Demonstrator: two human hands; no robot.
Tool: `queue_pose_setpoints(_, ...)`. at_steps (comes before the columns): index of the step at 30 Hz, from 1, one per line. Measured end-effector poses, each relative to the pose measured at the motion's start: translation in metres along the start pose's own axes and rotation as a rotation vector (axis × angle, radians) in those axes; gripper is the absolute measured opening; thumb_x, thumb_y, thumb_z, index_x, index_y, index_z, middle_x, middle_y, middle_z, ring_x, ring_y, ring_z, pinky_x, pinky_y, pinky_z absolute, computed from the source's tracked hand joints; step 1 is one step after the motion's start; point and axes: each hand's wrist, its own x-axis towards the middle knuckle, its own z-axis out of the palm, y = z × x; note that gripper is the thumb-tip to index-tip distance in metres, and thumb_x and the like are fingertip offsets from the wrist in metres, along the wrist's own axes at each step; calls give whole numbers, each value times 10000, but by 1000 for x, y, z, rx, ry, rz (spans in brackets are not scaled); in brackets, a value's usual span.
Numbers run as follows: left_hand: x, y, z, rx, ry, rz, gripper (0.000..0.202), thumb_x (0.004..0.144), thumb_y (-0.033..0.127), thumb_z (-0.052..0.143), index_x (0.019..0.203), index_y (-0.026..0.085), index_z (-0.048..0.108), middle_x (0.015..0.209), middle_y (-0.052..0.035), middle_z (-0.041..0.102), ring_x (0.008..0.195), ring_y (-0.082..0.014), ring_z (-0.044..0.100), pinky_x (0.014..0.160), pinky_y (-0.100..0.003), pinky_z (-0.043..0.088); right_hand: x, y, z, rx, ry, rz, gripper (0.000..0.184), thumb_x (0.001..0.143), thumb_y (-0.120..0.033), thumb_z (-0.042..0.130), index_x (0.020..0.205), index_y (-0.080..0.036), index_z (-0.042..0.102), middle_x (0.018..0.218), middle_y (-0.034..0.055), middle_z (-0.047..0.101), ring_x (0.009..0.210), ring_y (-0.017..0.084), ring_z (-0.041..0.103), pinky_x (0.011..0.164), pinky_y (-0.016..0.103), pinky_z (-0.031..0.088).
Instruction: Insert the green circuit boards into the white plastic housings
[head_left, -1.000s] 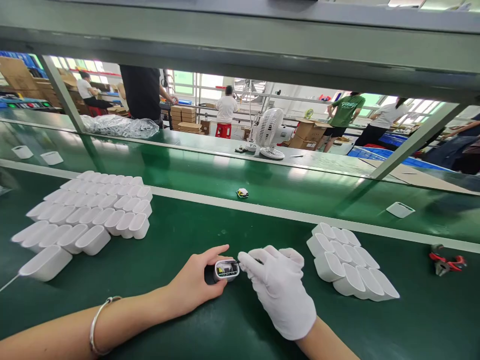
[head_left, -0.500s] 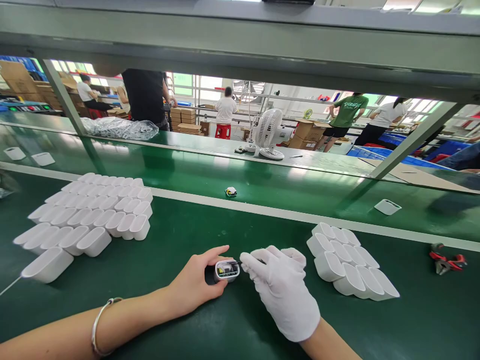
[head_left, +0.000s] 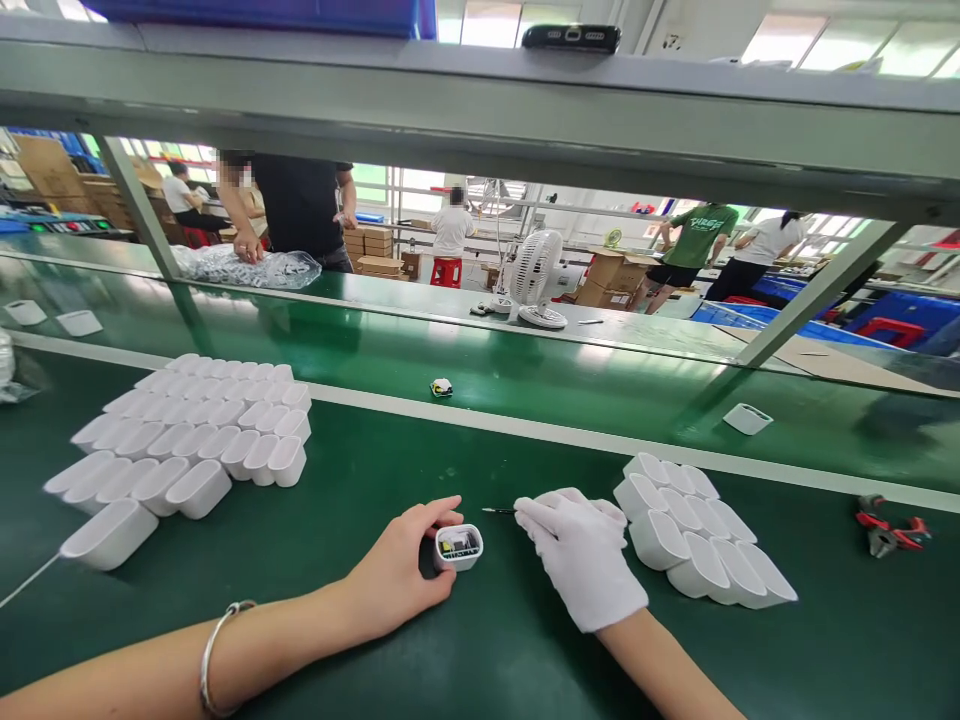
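Right hand (head_left: 581, 560) drew its tool (head_left: 498, 511) off the housing (head_left: 458, 547), shells (head_left: 697, 530) alongside.

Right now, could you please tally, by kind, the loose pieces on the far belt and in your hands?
Empty white housings, far belt: 3
Yellow-and-black piece, far belt: 1
Filled housing, left hand: 1
Thin tool, right hand: 1
Total: 6

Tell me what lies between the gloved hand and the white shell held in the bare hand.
In the head view, only the thin tool tip and bare green mat lie between the right hand and the white shell in the left hand.
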Motion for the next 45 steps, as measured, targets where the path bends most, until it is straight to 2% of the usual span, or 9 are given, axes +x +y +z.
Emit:
queue_pose_setpoints(7,4,-10,0,-59,-43,29,672,682,109,597,1319,196,401,1055,-42,598,965,-178,565,954,-343,425,-14,-21,15,218,-20,-174,368,823,-275,537,1188,-239,576,1255,121,551,1070,241,564,819,369,491)
queue_pose_setpoints(11,10,-7,-12,-139,-184,-58,852,640,96,652,1399,201,279,1167,-68,558,1020,-190,550,965,-358,421,-12,-47,20,495,-191,-268,285,855,-178,449,1055,-274,628,1104,58,626,901,155,615,747,252,507)
queue_pose_setpoints(16,4,10,-51,215,-230,-179,812,644,152,673,1383,218,346,1310,-108,447,1115,-251,495,959,-385,419,-4,-50,15,858,-352,129,245,876,-316,478,758,-229,673,720,8,628,657,137,577,607,238,486)
queue_pose_setpoints(22,-8,1,-95,1268,202,-164,433,782,163,482,1206,110,551,1120,-175,538,1041,-345,482,830,-455,435,11,-36,-11,1615,-71,959,295,658,-401,746,837,-171,696,788,34,645,674,142,584,612,249,531)
queue_pose_setpoints(26,-9,-23,-104,1601,471,-126,490,837,139,330,1301,7,420,1006,-211,535,958,-345,490,750,-433,425,22,-35,-28,1818,6,1060,220,652,-293,768,811,-188,656,748,10,623,597,91,562,492,151,505)
queue_pose_setpoints(31,-16,-40,-109,1677,507,-49,458,894,211,218,1142,-21,524,1051,-243,510,944,-364,480,698,-438,402,27,-36,-28,1894,-32,1120,196,715,-313,721,827,-178,632,700,20,623,563,71,567,469,109,490)
queue_pose_setpoints(36,-18,-37,-115,1543,543,-46,380,897,183,252,898,27,598,1216,-270,443,997,-383,473,712,-448,389,39,-27,-10,1626,-15,1029,321,635,-382,763,850,-159,677,788,51,668,654,125,605,558,205,540)
queue_pose_setpoints(40,-11,-28,-111,1379,540,-14,278,894,180,335,795,122,589,1200,-171,496,1014,-344,474,770,-440,396,77,2,14,911,41,692,319,678,-339,696,944,-163,703,981,78,684,874,235,628,813,370,520)
queue_pose_setpoints(45,-3,-28,-93,934,361,8,165,812,95,410,672,165,462,1079,-35,555,892,-183,538,699,-286,413,139,30,51,173,-135,445,443,835,-235,489,1264,-134,532,1155,126,620,1050,245,581,893,339,445)
